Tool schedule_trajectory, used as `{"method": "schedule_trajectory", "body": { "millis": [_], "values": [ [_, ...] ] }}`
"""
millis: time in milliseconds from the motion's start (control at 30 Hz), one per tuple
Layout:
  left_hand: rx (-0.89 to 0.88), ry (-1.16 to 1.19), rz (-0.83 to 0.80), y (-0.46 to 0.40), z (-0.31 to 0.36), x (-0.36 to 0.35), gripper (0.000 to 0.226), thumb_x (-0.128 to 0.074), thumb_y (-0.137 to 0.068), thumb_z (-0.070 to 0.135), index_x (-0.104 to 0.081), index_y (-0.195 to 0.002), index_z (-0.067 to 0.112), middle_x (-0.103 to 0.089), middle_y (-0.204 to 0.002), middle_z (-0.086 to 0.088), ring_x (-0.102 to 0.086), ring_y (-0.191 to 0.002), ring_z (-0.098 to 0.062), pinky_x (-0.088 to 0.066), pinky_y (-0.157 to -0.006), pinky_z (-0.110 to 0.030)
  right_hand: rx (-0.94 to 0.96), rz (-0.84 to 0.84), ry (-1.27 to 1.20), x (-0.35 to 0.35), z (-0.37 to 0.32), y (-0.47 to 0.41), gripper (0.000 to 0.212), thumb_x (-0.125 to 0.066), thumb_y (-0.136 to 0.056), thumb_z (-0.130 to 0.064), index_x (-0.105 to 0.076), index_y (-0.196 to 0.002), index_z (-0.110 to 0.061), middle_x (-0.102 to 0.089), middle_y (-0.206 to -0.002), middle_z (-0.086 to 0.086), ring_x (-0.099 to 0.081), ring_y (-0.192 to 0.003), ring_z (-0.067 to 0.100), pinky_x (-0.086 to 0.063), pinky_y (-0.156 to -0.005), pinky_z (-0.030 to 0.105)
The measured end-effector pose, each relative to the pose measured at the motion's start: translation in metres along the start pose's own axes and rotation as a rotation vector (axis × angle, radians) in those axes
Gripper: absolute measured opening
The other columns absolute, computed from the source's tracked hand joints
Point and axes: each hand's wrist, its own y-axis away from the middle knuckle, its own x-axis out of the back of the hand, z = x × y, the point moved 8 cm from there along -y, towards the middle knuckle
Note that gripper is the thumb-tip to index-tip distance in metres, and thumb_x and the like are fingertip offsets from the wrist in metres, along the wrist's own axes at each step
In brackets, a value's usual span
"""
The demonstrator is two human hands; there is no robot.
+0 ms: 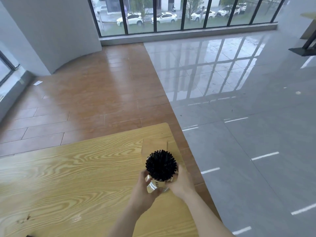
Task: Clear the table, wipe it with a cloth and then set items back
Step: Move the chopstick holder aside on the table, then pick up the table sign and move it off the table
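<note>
- Your left hand (145, 185) is wrapped around the left side of a shiny metal canister (156, 184), fingers curled against its wall.
- Your right hand (179, 183) closes on the canister's right side, so both hands grip it between them.
- The canister is packed with black straws (160, 164), whose open ends face the camera as a dense round cluster.
- You hold it near the far right corner of the wooden table (68, 177); whether its base touches the tabletop or hangs just above it cannot be told.
- Just behind the straws, a small pale wooden box (153, 144) stands at the table's corner, partly hidden by them.
- A few dark crumbs or stains (27, 217) mark the near left part of the tabletop.
- Beyond the table lie a brown plank floor (85, 93) and glossy grey tiles (248, 117), with windows (171, 14) showing parked white cars (164, 17).
</note>
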Motion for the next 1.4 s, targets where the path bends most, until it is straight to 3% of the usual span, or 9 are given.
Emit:
{"method": "schedule_trajectory", "body": {
  "millis": [100,167,233,400,633,800,967,1233,1400],
  "values": [
    [0.013,-0.029,0.014,-0.002,-0.007,0.002,0.087,-0.081,-0.081,0.026,-0.027,-0.149,0.027,-0.038,-0.151,0.015,-0.046,-0.136,-0.014,-0.036,-0.102,-0.024,-0.026,-0.015,0.029,-0.002,0.005,-0.001,0.095,-0.091,-0.069,-0.019,-0.041,-0.149,-0.026,-0.059,-0.121,-0.021,-0.059,-0.126,0.015,-0.048,-0.098,0.027],
    [0.02,-0.077,0.029,-0.002,-0.011,0.006,0.092,-0.081,-0.081,0.028,-0.023,-0.153,0.025,-0.035,-0.157,0.01,-0.044,-0.14,-0.015,-0.038,-0.108,-0.029,-0.088,-0.017,0.029,-0.005,0.01,0.004,0.105,-0.091,-0.071,-0.024,-0.031,-0.157,-0.022,-0.056,-0.143,-0.006,-0.053,-0.136,0.021,-0.047,-0.103,0.033],
    [0.038,-0.126,0.048,-0.001,-0.013,0.014,0.097,-0.078,-0.083,0.029,-0.016,-0.157,0.024,-0.031,-0.16,0.007,-0.042,-0.142,-0.015,-0.039,-0.112,-0.035,-0.161,-0.011,0.056,-0.008,0.017,0.012,0.103,-0.086,-0.077,-0.033,-0.026,-0.159,-0.017,-0.05,-0.153,0.003,-0.049,-0.14,0.026,-0.046,-0.106,0.037],
    [0.066,-0.255,0.126,0.003,-0.025,0.049,0.092,-0.072,-0.087,0.036,-0.014,-0.157,0.026,-0.028,-0.163,0.007,-0.039,-0.145,-0.018,-0.041,-0.112,-0.04,-0.294,-0.162,0.225,-0.041,0.029,0.031,0.068,-0.066,-0.094,-0.042,-0.043,-0.148,-0.009,-0.054,-0.147,0.009,-0.053,-0.134,0.029,-0.047,-0.105,0.036],
    [0.091,-0.391,0.226,0.029,-0.053,0.143,0.083,-0.061,-0.09,0.053,-0.015,-0.156,0.032,-0.027,-0.163,0.005,-0.043,-0.141,-0.021,-0.046,-0.102,-0.039,-0.151,-0.434,0.344,-0.131,-0.029,0.042,0.087,-0.063,-0.089,-0.059,-0.027,-0.158,-0.02,-0.033,-0.164,0.003,-0.037,-0.148,0.024,-0.035,-0.117,0.034],
    [0.14,-0.431,0.313,0.059,-0.089,0.255,0.083,-0.056,-0.089,0.06,-0.015,-0.156,0.035,-0.024,-0.164,0.005,-0.047,-0.137,-0.025,-0.049,-0.093,-0.038,0.053,-0.417,0.504,-0.215,-0.12,0.048,0.091,-0.063,-0.085,-0.062,-0.027,-0.159,-0.024,-0.035,-0.163,0.002,-0.034,-0.15,0.024,-0.033,-0.119,0.037],
    [0.157,-0.374,0.467,0.1,-0.132,0.407,0.084,-0.055,-0.088,0.064,-0.02,-0.156,0.031,-0.029,-0.161,0.005,-0.043,-0.141,-0.024,-0.046,-0.105,-0.043,0.185,-0.409,0.576,-0.326,-0.218,0.066,0.086,-0.063,-0.087,-0.061,-0.028,-0.159,-0.026,-0.033,-0.164,0.0,-0.032,-0.151,0.023,-0.033,-0.119,0.039],
    [0.207,-0.208,0.742,0.173,-0.207,0.641,0.083,-0.06,-0.088,0.058,-0.024,-0.155,0.024,-0.038,-0.157,0.001,-0.043,-0.14,-0.026,-0.041,-0.106,-0.042,0.237,-0.492,0.562,-0.517,-0.355,0.096,0.08,-0.062,-0.092,-0.058,-0.03,-0.158,-0.026,-0.03,-0.165,0.0,-0.029,-0.152,0.025,-0.033,-0.118,0.038],
    [0.22,-0.065,0.889,0.183,-0.247,0.755,0.089,-0.066,-0.086,0.052,-0.025,-0.156,0.017,-0.038,-0.158,-0.005,-0.036,-0.145,-0.024,-0.036,-0.112,-0.042,0.3,-0.494,0.529,-0.601,-0.421,0.098,0.079,-0.063,-0.091,-0.056,-0.03,-0.157,-0.026,-0.035,-0.163,0.001,-0.039,-0.147,0.025,-0.041,-0.113,0.039]
  ]
}}
